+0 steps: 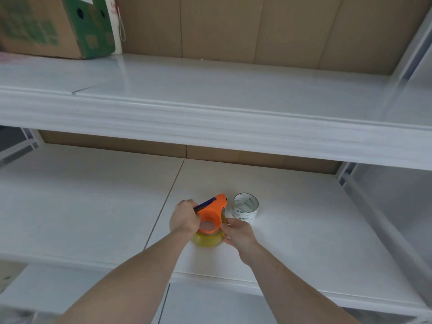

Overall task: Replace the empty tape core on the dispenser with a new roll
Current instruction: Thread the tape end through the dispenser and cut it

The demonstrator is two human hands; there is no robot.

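Note:
An orange tape dispenser [214, 210] with a dark blade arm sits over a yellowish roll of tape [207, 239] on the white middle shelf [292, 218]. My left hand [184, 218] grips the dispenser's left side near the dark arm. The fingers of my right hand [238, 233] press on the right side of the yellowish roll. Just right of the dispenser an empty white tape core [245, 208] with green print stands on the shelf, apart from both hands.
The upper white shelf [210, 106] overhangs the work area just above. A cardboard box [56, 24] with green print sits at its back left. Brown cardboard panels [257, 29] line the back. A lower shelf [70, 288] lies beneath my arms.

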